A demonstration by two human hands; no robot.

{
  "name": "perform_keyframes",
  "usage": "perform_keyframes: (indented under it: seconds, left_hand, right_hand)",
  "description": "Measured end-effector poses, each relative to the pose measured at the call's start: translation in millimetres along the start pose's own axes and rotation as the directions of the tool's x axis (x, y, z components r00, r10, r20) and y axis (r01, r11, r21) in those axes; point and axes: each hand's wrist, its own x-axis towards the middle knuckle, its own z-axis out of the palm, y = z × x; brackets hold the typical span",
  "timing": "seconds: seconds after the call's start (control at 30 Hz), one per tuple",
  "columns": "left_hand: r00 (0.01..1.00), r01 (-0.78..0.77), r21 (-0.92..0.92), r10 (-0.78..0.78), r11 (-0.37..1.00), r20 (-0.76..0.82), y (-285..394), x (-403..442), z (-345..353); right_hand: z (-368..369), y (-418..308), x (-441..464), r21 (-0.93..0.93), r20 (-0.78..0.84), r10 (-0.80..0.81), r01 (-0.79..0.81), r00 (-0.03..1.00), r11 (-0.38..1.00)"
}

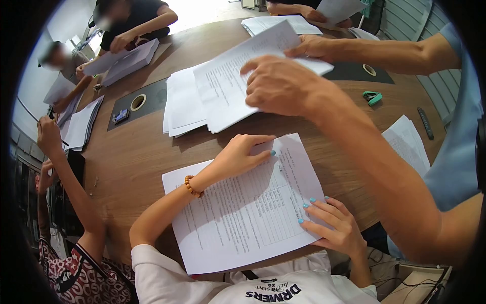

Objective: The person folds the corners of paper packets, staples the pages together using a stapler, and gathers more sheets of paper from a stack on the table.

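A printed paper (238, 218) with lines of text and a table lies in front of me, slightly curved, its near edge by my white shirt. My left hand (248, 154), a beaded bracelet at its wrist, reaches across it to the far edge. The left thumb presses on the page with the index finger along the edge; the other fingers are mostly hidden. At the paper's right edge, my right hand (334, 225) lies with fingers stretched and apart on the surface. Just beyond is a stack of printed sheets (223, 96), its top pages held by another person's hands.
That person's forearm (374, 147) crosses the right side. A green stapler (372, 98), a black remote (425, 123) and loose sheets (406, 142) lie right on the wooden table (126, 177). Tape rolls (137, 102) sit on dark panels. Several other people handle papers around the table.
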Motion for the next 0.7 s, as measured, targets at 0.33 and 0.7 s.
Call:
perform_keyframes:
  seconds: [0.33,0.7]
  left_hand:
    - [1.0,0.011,-0.051,-0.01,0.999,0.03,-2,-2,-2]
    - [0.999,-0.044,0.101,0.044,0.994,0.006,0,-8,-7]
  right_hand:
    - [28,14,-14,0.781,-0.113,0.754,-0.412,0.647,0.469]
    - [52,97,-28,0.978,0.003,0.819,-0.171,0.574,0.116]
